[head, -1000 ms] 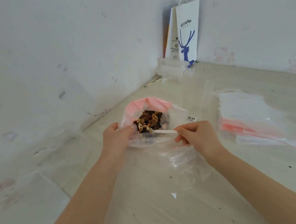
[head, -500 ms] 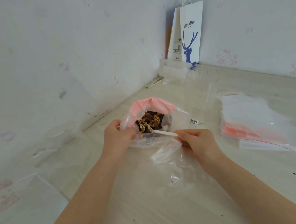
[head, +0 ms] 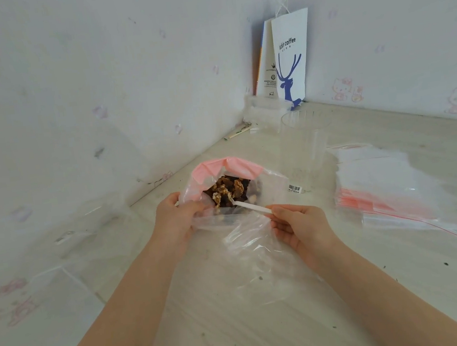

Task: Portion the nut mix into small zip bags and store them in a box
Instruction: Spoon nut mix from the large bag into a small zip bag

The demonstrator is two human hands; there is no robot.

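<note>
Now we've dug the spoon (head: pixel 250 205), pinched by right fingers (head: pixel 278 212), into nut mix (head: pixel 228 191); left fingers (head: pixel 192 206) grip the bag (head: pixel 229 165). Scooping starts.

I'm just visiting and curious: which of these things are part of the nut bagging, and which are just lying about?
In use: nut mix bag, gripped by the left hand; white spoon in the nut mix, pinched by the right hand; small clear bag; stack of zip bags.
Lying about: luckin coffee paper bag; clear plastic cup.
</note>
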